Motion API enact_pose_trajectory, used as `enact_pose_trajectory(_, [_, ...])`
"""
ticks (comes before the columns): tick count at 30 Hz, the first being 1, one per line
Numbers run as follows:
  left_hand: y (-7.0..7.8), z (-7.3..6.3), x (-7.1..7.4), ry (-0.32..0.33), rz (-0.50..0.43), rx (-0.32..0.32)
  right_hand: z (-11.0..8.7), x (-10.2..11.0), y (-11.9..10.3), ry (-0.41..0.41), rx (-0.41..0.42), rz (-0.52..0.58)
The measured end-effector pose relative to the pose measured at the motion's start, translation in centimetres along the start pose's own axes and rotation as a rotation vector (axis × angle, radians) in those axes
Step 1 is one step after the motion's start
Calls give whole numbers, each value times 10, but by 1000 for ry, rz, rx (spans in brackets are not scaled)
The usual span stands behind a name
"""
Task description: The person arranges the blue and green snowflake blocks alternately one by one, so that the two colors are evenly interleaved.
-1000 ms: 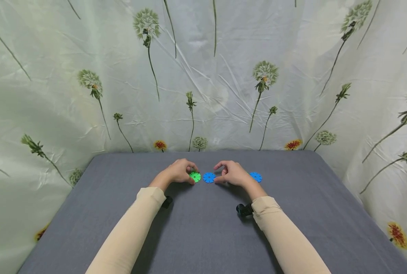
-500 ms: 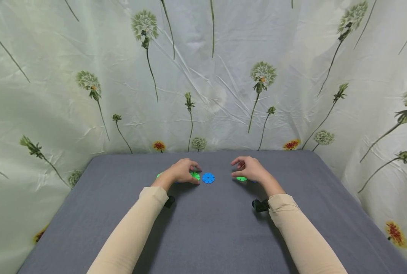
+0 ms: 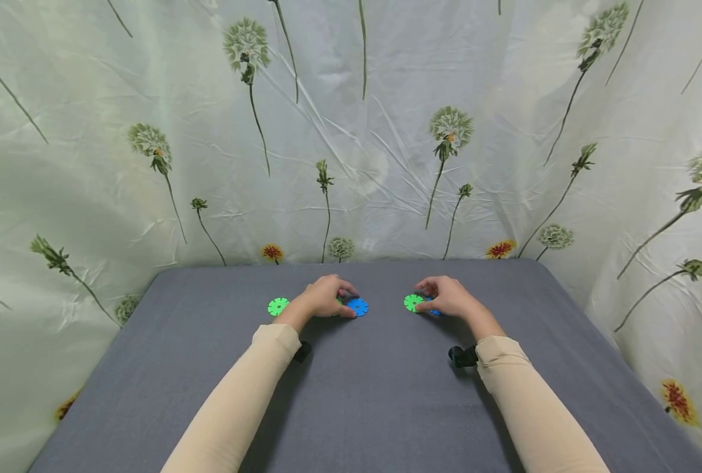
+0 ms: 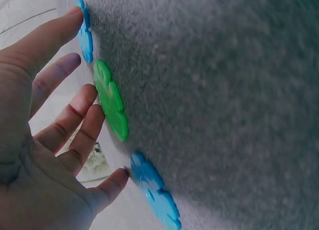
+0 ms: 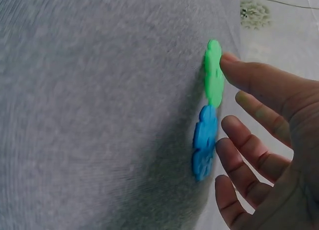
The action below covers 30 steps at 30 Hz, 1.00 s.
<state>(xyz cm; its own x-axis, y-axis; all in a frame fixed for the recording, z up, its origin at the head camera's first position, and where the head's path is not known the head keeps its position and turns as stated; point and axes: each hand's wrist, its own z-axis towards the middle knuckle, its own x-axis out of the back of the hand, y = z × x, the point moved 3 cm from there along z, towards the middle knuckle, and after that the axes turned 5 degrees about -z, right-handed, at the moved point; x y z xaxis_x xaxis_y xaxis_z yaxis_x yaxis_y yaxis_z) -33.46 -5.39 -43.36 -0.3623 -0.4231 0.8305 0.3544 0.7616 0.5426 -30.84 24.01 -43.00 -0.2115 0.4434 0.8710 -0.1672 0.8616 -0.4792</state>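
My left hand (image 3: 324,299) is over the left part of the disc row, thumb and index finger spread apart at a blue notched disc (image 3: 358,307). In the left wrist view the thumb tip overlaps that disc, while a green disc (image 4: 112,100) and another blue disc (image 4: 154,190) lie along the other fingers. My right hand (image 3: 451,299) reaches over the table, its thumb tip at a green disc (image 3: 412,303), the index finger beyond it. Below its remaining fingers lies a blue disc (image 5: 204,140), partly hidden in the head view. Both hands have loosely bent fingers.
Another green disc (image 3: 278,306) lies left of my left wrist. Grey cloth covers the table (image 3: 362,394). Behind its far edge hangs a pale curtain (image 3: 386,164) printed with flowers. Each wrist carries a black camera mount (image 3: 463,357).
My right hand has moved right, from the middle blue disc to the right-hand green disc. My left hand has shifted slightly right, from a green disc toward the middle blue one.
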Motion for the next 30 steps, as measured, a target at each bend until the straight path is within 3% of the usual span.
enact_pose_trajectory(19, [4, 1, -4, 23, 12, 58, 1, -5, 7, 18, -7, 8])
enact_pose_trajectory(30, [4, 0, -4, 23, -3, 56, 2, -7, 7, 19, -20, 9])
